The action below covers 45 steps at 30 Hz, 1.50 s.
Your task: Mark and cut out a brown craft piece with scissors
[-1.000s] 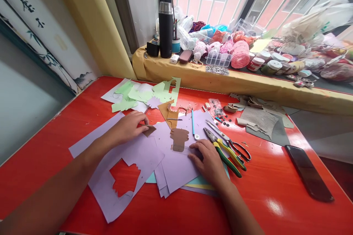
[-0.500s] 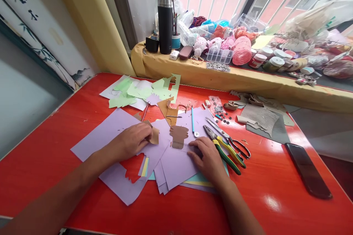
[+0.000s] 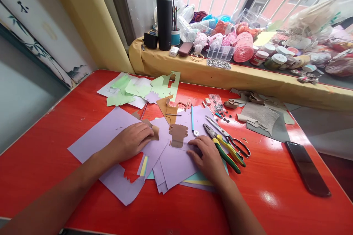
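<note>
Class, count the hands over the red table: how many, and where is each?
2. The left hand is against a brown scrap, over purple paper; the right hand is beside the green-and-yellow pliers. No others show.

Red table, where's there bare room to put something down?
Bare table shows between the right arm and the phone, in front between both arms, and left of the big purple sheet. Around the left hand and right hand it's crowded: paper scraps, pliers, scissors.
</note>
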Each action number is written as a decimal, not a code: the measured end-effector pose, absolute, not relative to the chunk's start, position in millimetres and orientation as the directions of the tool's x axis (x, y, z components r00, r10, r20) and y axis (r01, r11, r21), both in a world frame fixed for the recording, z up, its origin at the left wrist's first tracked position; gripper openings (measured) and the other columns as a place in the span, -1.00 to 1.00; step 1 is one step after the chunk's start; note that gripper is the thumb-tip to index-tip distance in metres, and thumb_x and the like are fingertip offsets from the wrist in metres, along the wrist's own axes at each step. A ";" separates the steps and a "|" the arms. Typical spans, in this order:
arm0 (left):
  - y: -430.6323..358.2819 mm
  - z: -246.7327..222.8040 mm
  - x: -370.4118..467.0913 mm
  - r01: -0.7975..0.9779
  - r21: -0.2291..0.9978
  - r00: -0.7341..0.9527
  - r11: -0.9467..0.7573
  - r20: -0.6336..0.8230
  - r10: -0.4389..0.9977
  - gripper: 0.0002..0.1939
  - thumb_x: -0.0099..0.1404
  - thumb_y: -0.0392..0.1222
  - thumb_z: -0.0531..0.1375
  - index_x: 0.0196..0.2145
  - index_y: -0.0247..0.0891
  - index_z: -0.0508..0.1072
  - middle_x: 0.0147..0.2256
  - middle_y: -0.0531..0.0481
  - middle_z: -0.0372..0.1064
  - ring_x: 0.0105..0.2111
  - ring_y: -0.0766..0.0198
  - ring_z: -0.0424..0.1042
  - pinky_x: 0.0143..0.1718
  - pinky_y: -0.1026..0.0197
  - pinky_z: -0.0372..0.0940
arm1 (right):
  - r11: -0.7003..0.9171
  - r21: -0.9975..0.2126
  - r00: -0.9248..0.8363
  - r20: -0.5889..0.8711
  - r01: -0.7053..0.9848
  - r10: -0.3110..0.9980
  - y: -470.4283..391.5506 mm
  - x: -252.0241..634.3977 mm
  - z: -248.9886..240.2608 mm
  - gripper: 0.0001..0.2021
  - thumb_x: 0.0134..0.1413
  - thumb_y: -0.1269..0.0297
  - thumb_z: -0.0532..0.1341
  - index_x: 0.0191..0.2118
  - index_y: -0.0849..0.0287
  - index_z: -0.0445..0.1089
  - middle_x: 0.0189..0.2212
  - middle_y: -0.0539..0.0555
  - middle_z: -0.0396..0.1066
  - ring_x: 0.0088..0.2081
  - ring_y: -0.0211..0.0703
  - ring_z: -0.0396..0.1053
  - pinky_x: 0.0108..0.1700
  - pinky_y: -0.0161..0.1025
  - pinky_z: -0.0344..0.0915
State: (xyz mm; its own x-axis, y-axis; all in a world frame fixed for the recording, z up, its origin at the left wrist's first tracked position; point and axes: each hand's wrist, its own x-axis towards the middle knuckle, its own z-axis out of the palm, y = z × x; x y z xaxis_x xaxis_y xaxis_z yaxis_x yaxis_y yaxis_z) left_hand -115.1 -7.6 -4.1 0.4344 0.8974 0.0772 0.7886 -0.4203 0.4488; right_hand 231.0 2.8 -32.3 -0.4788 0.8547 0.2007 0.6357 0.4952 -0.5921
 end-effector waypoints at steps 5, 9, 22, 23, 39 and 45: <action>8.5 8.1 -115.4 0.735 0.647 0.230 -0.204 0.046 0.972 -0.77 0.52 -0.04 0.10 -0.15 -0.09 0.54 -0.17 -0.03 0.57 -0.19 0.12 0.50 -0.15 0.07 0.41 | 0.489 -0.603 -0.479 0.194 0.630 0.856 2.3 230.9 -31.9 -0.85 0.38 0.34 0.36 0.02 0.07 0.53 -0.03 0.18 0.54 0.05 0.16 0.47 0.12 0.09 0.43; 24.3 17.9 -117.1 0.610 0.791 -0.074 0.043 0.003 0.997 -0.63 0.42 0.14 0.24 0.04 -0.09 0.57 0.00 -0.07 0.58 -0.01 0.04 0.55 0.02 0.02 0.47 | 0.479 -0.605 -0.473 0.186 0.636 0.861 1.5 231.1 -31.7 -0.84 0.38 0.35 0.36 0.02 0.07 0.53 -0.03 0.18 0.54 0.06 0.17 0.47 0.13 0.12 0.43; 92.7 -6.6 -106.2 0.905 0.256 0.316 -0.341 0.134 0.939 -0.48 0.37 -0.41 0.04 0.17 -0.11 0.53 0.20 -0.21 0.48 0.22 -0.14 0.37 0.23 -0.20 0.31 | 0.489 -0.603 -0.473 0.201 0.630 0.858 1.5 229.6 -28.6 -0.83 0.35 0.38 0.36 0.01 0.05 0.53 -0.05 0.17 0.54 0.04 0.17 0.49 0.10 0.11 0.46; 103.9 -9.3 -108.8 0.901 0.237 0.342 -0.363 0.124 0.931 -0.48 0.34 -0.43 0.05 0.14 -0.11 0.55 0.12 -0.20 0.52 0.18 -0.12 0.39 0.20 -0.16 0.32 | 0.489 -0.602 -0.472 0.201 0.631 0.858 1.2 229.7 -28.5 -0.83 0.35 0.38 0.36 0.01 0.05 0.53 -0.05 0.17 0.54 0.04 0.17 0.49 0.10 0.11 0.46; 150.3 15.1 -118.2 0.883 0.188 0.413 -0.430 0.123 0.902 -0.81 0.35 -0.16 0.15 -0.37 -0.18 0.54 -0.22 -0.29 0.51 -0.03 -0.18 0.44 0.07 -0.17 0.29 | 0.502 -0.606 -0.465 0.235 0.617 0.854 0.5 229.5 -28.8 -0.81 0.33 0.39 0.39 0.00 0.05 0.55 -0.05 0.17 0.54 0.03 0.15 0.48 0.10 0.08 0.46; 142.3 62.3 -124.2 0.888 0.386 0.238 -0.250 0.079 0.968 -0.82 0.29 -0.02 0.18 -0.39 -0.13 0.48 -0.35 -0.06 0.54 -0.29 0.02 0.51 -0.21 0.04 0.36 | 0.493 -0.609 -0.464 0.221 0.622 0.858 0.5 229.3 -28.8 -0.82 0.34 0.39 0.38 0.01 0.07 0.55 -0.04 0.18 0.53 0.04 0.17 0.48 0.12 0.12 0.46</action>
